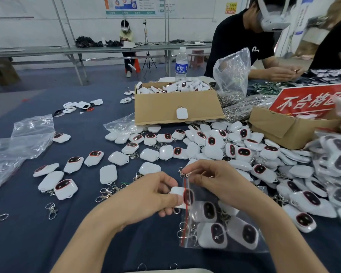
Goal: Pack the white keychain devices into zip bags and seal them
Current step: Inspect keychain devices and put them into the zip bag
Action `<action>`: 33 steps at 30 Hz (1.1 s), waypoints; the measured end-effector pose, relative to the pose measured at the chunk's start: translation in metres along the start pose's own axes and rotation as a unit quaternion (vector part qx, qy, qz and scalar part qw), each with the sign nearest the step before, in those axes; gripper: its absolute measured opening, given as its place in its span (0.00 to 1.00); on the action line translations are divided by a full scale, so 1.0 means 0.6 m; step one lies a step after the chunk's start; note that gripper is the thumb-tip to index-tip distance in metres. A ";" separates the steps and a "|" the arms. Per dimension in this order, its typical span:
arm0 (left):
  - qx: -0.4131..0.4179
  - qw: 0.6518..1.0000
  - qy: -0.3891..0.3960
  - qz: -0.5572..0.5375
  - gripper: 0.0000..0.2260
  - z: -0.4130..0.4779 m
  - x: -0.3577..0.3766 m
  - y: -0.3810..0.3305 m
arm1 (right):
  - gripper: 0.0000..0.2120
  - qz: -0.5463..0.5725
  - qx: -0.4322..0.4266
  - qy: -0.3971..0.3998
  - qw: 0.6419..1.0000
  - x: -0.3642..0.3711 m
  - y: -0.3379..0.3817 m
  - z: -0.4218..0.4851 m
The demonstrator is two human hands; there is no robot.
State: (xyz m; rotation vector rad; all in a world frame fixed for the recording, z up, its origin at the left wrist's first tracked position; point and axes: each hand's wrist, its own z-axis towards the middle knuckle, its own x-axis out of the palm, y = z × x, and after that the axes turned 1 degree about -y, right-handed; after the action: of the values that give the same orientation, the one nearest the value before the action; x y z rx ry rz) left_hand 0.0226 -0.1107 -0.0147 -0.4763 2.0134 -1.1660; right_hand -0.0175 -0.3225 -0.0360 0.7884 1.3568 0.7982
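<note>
left hand [156, 196] pinches keychain device [178, 195] | right hand [220, 184] holds zip bag [220, 223] (mouth open)

Bare blue tablecloth [47, 243] at seven to eight o'clock gives my left hand [152, 196] free passage. Loose clasps [106, 194] and scattered white devices [73, 165] litter nine to eleven. A cardboard box [175, 103] walls off twelve, and heaped devices [234, 146] crowd one to four.

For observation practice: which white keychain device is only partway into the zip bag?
The device the left hand pinches, straddling the zip bag's red strip; others lie loose or fully inside.
</note>
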 end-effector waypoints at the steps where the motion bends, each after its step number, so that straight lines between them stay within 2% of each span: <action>1: -0.003 1.000 -0.007 0.010 0.09 0.000 0.001 -0.001 | 0.11 -0.004 0.000 -0.001 1.000 0.001 0.000 0.000; 3: -0.005 1.000 -0.016 -0.001 0.07 0.001 0.007 -0.006 | 0.11 -0.008 0.001 -0.003 1.000 0.005 0.000 0.000; 5: -0.005 0.998 -0.005 -0.065 0.05 0.003 0.015 -0.012 | 0.12 0.001 0.000 -0.002 1.000 0.007 0.001 0.000; 9: -0.028 0.983 0.037 -0.179 0.08 0.005 0.021 -0.020 | 0.13 0.022 0.002 -0.014 1.000 0.001 0.006 0.000; 11: -0.018 0.992 0.012 -0.127 0.04 0.007 0.029 -0.017 | 0.15 0.015 0.000 -0.013 1.000 0.002 0.008 0.001; 13: 0.005 0.998 -0.067 0.007 0.03 0.015 0.040 -0.012 | 0.15 0.005 -0.003 -0.006 1.000 0.008 0.009 0.001; 16: 0.009 0.966 -0.170 0.195 0.08 0.027 0.066 -0.007 | 0.18 0.003 -0.002 0.001 1.000 0.014 0.011 0.001; 19: -0.016 0.929 -0.204 0.309 0.10 0.031 0.094 -0.007 | 0.18 0.021 0.002 0.002 1.000 0.014 0.015 0.001; 21: 0.002 0.926 -0.190 0.325 0.11 0.033 0.099 -0.005 | 0.18 0.000 -0.008 0.003 1.000 0.010 0.016 -0.001; 22: 0.011 0.941 -0.159 0.298 0.12 0.034 0.088 -0.002 | 0.17 -0.001 -0.011 0.008 1.000 0.009 0.016 -0.002; 24: 0.016 0.986 -0.052 0.159 0.12 0.029 0.048 0.004 | 0.15 0.005 -0.009 0.012 1.000 0.007 0.017 -0.005; 25: 0.023 0.994 -0.023 0.105 0.10 0.025 0.025 0.007 | 0.14 0.009 -0.008 0.007 1.000 0.007 0.017 -0.006; 26: 0.040 0.995 -0.039 0.081 0.07 0.021 0.005 0.012 | 0.12 0.012 -0.007 0.000 1.000 0.008 0.017 -0.005; 28: 0.072 0.975 -0.175 0.114 0.02 0.026 -0.015 0.026 | 0.09 0.009 -0.005 -0.007 1.000 0.013 0.015 -0.003; 29: 0.071 0.956 -0.230 0.166 0.08 0.031 -0.015 0.030 | 0.08 -0.002 -0.005 -0.007 1.000 0.017 0.014 -0.002; 30: 0.054 0.942 -0.250 0.216 0.16 0.036 -0.009 0.033 | 0.08 -0.012 -0.004 -0.006 1.000 0.022 0.012 -0.002; 31: 0.030 0.935 -0.248 0.254 0.23 0.041 -0.001 0.037 | 0.07 -0.018 -0.001 -0.005 1.000 0.026 0.010 -0.001; 33: 0.004 0.921 -0.240 0.308 0.27 0.051 0.011 0.053 | 0.08 -0.031 0.003 -0.003 1.000 0.033 0.006 0.000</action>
State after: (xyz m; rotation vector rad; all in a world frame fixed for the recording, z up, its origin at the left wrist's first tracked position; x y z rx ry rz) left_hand 0.0430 -0.1160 -0.0537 -0.0839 1.5516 -0.5897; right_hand -0.0164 -0.3041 -0.0432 0.7498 1.3718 0.7429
